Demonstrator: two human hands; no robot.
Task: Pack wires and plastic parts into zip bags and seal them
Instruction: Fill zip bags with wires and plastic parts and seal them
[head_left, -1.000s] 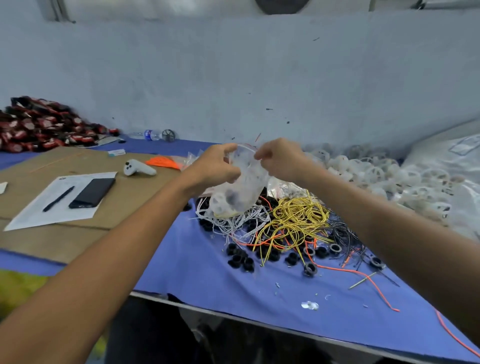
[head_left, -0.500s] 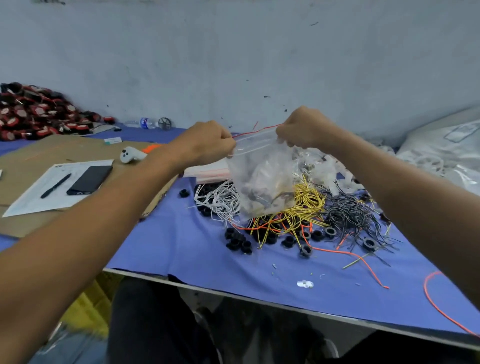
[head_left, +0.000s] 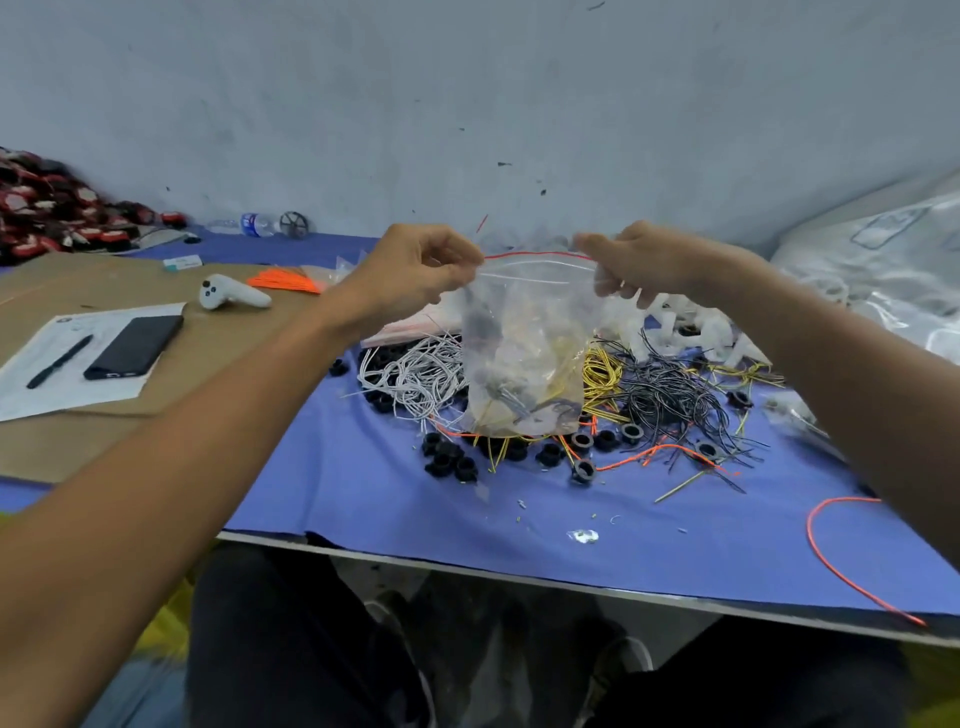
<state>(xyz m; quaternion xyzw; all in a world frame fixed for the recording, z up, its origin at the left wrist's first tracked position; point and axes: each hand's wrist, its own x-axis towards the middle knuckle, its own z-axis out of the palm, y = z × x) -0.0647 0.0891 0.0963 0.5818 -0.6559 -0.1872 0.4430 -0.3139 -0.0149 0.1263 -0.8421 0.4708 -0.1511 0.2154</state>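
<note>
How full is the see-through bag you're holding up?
Partly full. Wires and parts sit at the bottom of the zip bag; its upper half looks empty. Left hand and right hand pinch its top corners.

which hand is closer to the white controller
Left. The left hand pinches one top corner of the bag, right of the controller; the right hand pinches the other corner, farther right.
</note>
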